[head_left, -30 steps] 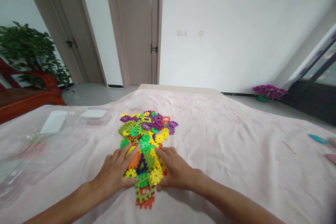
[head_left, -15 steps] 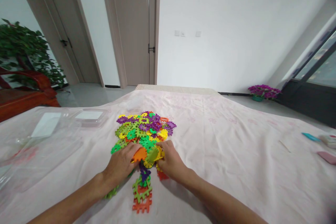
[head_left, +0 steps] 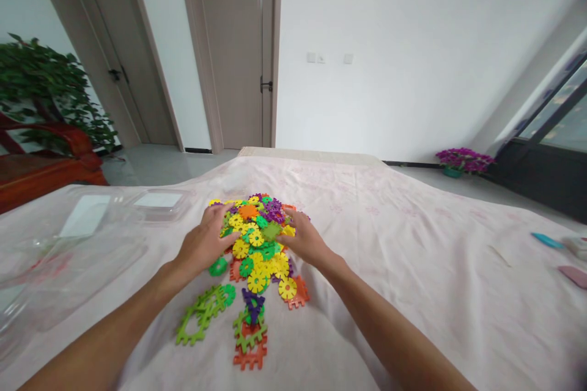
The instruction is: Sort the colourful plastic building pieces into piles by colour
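A heap of plastic interlocking toy pieces [head_left: 259, 253] in yellow, green, purple and orange lies on the cloth before me. My left hand [head_left: 205, 238] rests against its left side, thumb and fingers apart. On the opposite side, my right hand [head_left: 306, 238] touches the heap with its fingers spread. Between the hands an orange piece [head_left: 248, 212] and a lime-green piece [head_left: 272, 231] lie on top. Closer to me are joined lime-green frames [head_left: 197, 319], a dark purple triangle [head_left: 253, 304] and an orange square piece [head_left: 251, 357].
Clear plastic boxes [head_left: 105, 238] stand on the left of the pink-white cloth [head_left: 413, 293]. At the right edge lie a blue object [head_left: 547, 240] and a pink one [head_left: 574, 275]. A wooden chair [head_left: 55, 156] is beyond the cloth at left.
Both hands have moved forward and apart, and the orange and lime-green pieces have gone with them to the back of the heap. More yellow discs now show at its front.
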A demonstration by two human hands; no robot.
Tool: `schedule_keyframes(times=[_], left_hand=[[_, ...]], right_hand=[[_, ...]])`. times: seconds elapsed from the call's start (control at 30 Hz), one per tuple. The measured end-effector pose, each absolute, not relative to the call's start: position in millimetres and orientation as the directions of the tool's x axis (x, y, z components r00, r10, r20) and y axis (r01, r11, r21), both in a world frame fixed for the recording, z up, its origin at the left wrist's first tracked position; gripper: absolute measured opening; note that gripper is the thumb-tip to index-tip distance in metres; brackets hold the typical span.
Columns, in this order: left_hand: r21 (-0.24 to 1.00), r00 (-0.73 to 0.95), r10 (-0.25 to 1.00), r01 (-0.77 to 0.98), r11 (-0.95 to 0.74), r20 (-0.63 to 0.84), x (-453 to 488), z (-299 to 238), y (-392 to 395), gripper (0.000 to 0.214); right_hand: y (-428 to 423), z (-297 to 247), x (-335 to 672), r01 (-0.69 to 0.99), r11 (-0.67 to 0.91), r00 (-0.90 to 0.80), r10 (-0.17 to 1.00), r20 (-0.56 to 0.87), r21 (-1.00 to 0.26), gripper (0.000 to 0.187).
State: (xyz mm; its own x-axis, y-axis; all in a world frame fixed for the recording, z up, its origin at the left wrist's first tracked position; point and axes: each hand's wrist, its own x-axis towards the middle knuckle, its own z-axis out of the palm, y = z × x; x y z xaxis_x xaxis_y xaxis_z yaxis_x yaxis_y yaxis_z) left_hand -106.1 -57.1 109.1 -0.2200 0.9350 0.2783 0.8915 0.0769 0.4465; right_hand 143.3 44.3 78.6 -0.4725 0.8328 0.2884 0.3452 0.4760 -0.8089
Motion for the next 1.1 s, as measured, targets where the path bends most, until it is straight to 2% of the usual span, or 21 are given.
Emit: schedule_keyframes(times=[0.03,0.1,0.17,0.23,0.3,0.43,0.5,0.63,0.73,0.9,1.1], left_hand=[[0.398,-0.195,0.953,0.913,0.089,0.233,-104.6,108.5,-68.7,0.052],[0.330,-0.122,0.987,0.940,0.080,0.109,-97.8,104.1,-91.4,0.042],[0.293,-0.067,0.998,0.954,0.068,-0.014,-88.1,96.1,-108.0,0.056],[0.277,-0.029,0.998,0.960,0.045,-0.061,-78.1,86.9,-115.1,0.076],[0.287,-0.010,0.998,0.958,0.025,-0.055,-69.4,79.0,-113.9,0.089],[0.366,-0.021,0.999,0.930,0.028,-0.025,-58.9,69.8,-101.8,0.097],[0.442,-0.050,0.999,0.895,0.053,-0.018,-57.3,67.2,-96.2,0.099],[0.598,-0.107,0.994,0.796,0.094,-0.013,-57.3,61.0,-86.3,0.100],[0.675,-0.157,0.986,0.733,0.081,0.052,-54.4,55.1,-78.6,0.097],[0.763,-0.175,0.975,0.646,0.010,0.136,-43.7,49.5,-73.1,0.087],[0.755,-0.156,0.949,0.646,-0.111,0.273,-46.5,68.7,-68.1,0.075]], right_hand=[[42.1,77.8,156.8,0.401,0.488,-0.494,0.828,0.265,-0.776,0.069],[35.1,76.4,179.5,0.509,0.448,-0.550,0.826,0.123,-0.735,0.072],[26.9,74.6,190.5,0.597,0.396,-0.576,0.817,-0.028,-0.698,0.085],[19.5,71.7,187.9,0.647,0.374,-0.572,0.815,-0.098,-0.665,0.099],[13.5,68.2,175.8,0.651,0.404,-0.577,0.814,-0.073,-0.643,0.109],[8.1,63.1,149.9,0.634,0.432,-0.560,0.829,0.005,-0.641,0.117],[9.5,61.1,144.1,0.612,0.358,-0.526,0.850,-0.025,-0.705,0.115],[15.6,54.8,140.7,0.415,0.154,-0.533,0.840,-0.102,-0.897,0.103],[17.8,50.3,137.2,0.310,0.063,-0.522,0.845,-0.115,-0.949,0.100],[17.3,53.7,133.0,0.191,0.033,-0.510,0.857,-0.070,-0.981,0.085],[21.9,84.8,123.3,0.111,0.135,-0.553,0.831,0.051,-0.985,0.069]])
